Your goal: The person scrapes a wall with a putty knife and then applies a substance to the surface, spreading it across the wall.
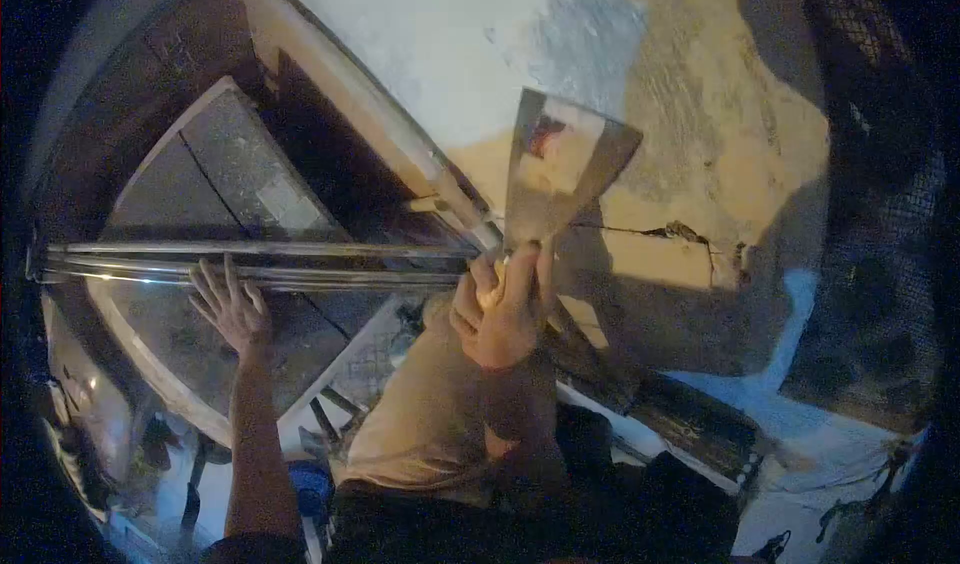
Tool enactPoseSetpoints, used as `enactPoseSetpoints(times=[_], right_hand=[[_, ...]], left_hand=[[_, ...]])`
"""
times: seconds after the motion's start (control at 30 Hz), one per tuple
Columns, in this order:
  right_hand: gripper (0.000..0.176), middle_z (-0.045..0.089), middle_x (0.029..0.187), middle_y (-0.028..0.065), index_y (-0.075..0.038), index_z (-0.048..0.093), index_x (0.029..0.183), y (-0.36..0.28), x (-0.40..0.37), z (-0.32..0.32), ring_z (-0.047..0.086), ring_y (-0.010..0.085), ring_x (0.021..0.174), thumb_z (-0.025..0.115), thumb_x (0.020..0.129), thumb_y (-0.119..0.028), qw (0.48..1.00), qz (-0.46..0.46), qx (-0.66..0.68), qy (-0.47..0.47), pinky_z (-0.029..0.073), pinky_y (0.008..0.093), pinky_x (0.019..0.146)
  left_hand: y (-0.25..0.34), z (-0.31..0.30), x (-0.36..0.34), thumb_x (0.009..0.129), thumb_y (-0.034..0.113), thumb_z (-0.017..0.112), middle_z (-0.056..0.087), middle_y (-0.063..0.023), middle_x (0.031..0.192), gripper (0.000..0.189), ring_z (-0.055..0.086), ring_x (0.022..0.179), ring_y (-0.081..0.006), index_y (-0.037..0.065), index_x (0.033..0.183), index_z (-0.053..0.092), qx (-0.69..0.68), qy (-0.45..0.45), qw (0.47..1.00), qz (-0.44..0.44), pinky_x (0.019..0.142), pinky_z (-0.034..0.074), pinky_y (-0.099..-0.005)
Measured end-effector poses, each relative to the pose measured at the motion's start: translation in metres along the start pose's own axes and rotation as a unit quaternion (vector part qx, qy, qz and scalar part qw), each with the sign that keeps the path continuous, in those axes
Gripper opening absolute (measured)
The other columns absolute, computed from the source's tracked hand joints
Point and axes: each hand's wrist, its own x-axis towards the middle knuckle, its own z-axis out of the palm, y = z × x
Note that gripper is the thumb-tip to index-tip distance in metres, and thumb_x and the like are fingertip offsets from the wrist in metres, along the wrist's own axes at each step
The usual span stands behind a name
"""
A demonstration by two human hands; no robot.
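My right hand (505, 309) is closed around the short yellowish handle of a wide putty knife (560, 164). The blade points up and flares toward its far edge, with a shiny face and a dark reddish spot on it. Behind the blade is a wall (700, 94), tan with a large whitish and grey patch. My left hand (232, 309) rests with fingers spread on shiny metal rails (380, 277) that run across to the right hand. Part of the putty knife's handle is hidden by my fingers.
Beyond the rails lies a dark fan-shaped panel (200, 184) with a pale rim. A long diagonal bar (370, 94) meets the wall's left side. A jagged crack (690, 232) marks the wall's lower part. Below me are my bent leg (410, 414) and a bluish lit surface (740, 389).
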Motion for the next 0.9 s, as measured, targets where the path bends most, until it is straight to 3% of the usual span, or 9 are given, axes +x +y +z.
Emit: enactPoseSetpoints(times=[0.03,0.13,0.17,0.23,0.37,0.53,0.67,0.8,0.9], right_hand=[[0.046,0.046,0.065,0.0065,-0.016,0.050,0.092,-0.007,0.020,0.001,0.044,0.0195,0.047,0.040,0.093,-0.060,0.973,0.016,0.069,-0.219,0.034,0.0309,0.036],[0.051,0.049,0.073,0.0061,-0.016,0.051,0.089,-0.026,0.014,0.010,0.041,0.0190,0.047,0.027,0.095,-0.061,0.978,0.026,-0.012,-0.205,0.034,0.0345,0.037],[0.052,0.050,0.077,0.0066,-0.016,0.050,0.089,-0.015,-0.004,0.022,0.040,0.0194,0.048,0.026,0.095,-0.062,0.994,-0.002,-0.103,0.020,0.035,0.0366,0.038],[0.050,0.051,0.082,0.0064,-0.017,0.050,0.091,-0.006,-0.021,0.023,0.040,0.0194,0.048,0.028,0.094,-0.062,0.979,-0.015,-0.093,0.181,0.037,0.0381,0.038],[0.045,0.050,0.083,0.0026,-0.017,0.053,0.096,0.005,-0.007,-0.029,0.042,0.0190,0.049,0.030,0.097,-0.056,0.985,-0.022,0.166,-0.043,0.036,0.0364,0.034],[0.048,0.052,0.080,0.0004,-0.013,0.056,0.097,-0.004,-0.009,0.024,0.041,0.0194,0.043,0.033,0.096,-0.055,0.988,-0.038,-0.045,0.143,0.032,0.0327,0.031],[0.046,0.050,0.074,0.0002,-0.013,0.054,0.091,-0.006,0.015,-0.012,0.037,0.0163,0.037,0.032,0.098,-0.053,0.954,-0.044,0.108,-0.277,0.028,0.0287,0.028],[0.047,0.050,0.078,-0.0021,-0.019,0.055,0.095,0.004,-0.017,0.005,0.041,0.0188,0.045,0.026,0.098,-0.057,0.996,-0.054,0.050,0.057,0.035,0.0342,0.035],[0.047,0.052,0.080,-0.0034,-0.021,0.055,0.095,0.009,-0.002,-0.022,0.043,0.0186,0.048,0.026,0.097,-0.059,0.980,-0.048,0.117,-0.150,0.036,0.0343,0.037]], left_hand=[[-0.001,0.003,0.002,0.096,0.034,0.037,0.017,-0.0090,0.157,0.051,0.009,0.145,-0.0324,0.024,0.146,0.035,0.010,-0.001,1.000,-0.002,0.116,0.004,-0.0544],[-0.001,0.006,0.001,0.098,0.037,0.032,0.018,-0.0094,0.157,0.049,0.010,0.145,-0.0330,0.024,0.145,0.036,-0.016,0.034,0.999,0.010,0.116,0.005,-0.0542],[-0.002,0.008,0.001,0.099,0.041,0.028,0.019,-0.0099,0.156,0.050,0.010,0.145,-0.0334,0.024,0.145,0.037,-0.007,0.038,0.999,0.013,0.116,0.007,-0.0545],[-0.002,0.007,0.000,0.099,0.041,0.027,0.019,-0.0102,0.156,0.050,0.011,0.145,-0.0333,0.023,0.145,0.036,0.014,0.022,1.000,0.011,0.116,0.008,-0.0548],[-0.003,0.008,0.004,0.100,0.043,0.024,0.018,-0.0097,0.157,0.051,0.011,0.145,-0.0320,0.024,0.146,0.034,0.015,0.033,0.999,0.003,0.115,0.009,-0.0552],[-0.002,0.009,-0.001,0.099,0.043,0.023,0.019,-0.0093,0.156,0.051,0.012,0.145,-0.0320,0.026,0.147,0.033,0.015,0.036,0.999,0.010,0.115,0.009,-0.0554],[-0.004,0.012,0.002,0.099,0.043,0.024,0.022,-0.0106,0.155,0.052,0.013,0.145,-0.0331,0.024,0.145,0.036,0.020,0.038,0.999,0.006,0.115,0.009,-0.0550],[-0.004,0.008,-0.001,0.099,0.042,0.027,0.019,-0.0115,0.156,0.051,0.012,0.145,-0.0333,0.022,0.145,0.037,0.008,0.025,1.000,0.009,0.115,0.009,-0.0550],[-0.003,0.011,0.003,0.099,0.040,0.028,0.018,-0.0108,0.156,0.050,0.011,0.145,-0.0327,0.022,0.145,0.037,0.003,0.047,0.999,0.017,0.115,0.009,-0.0546]])
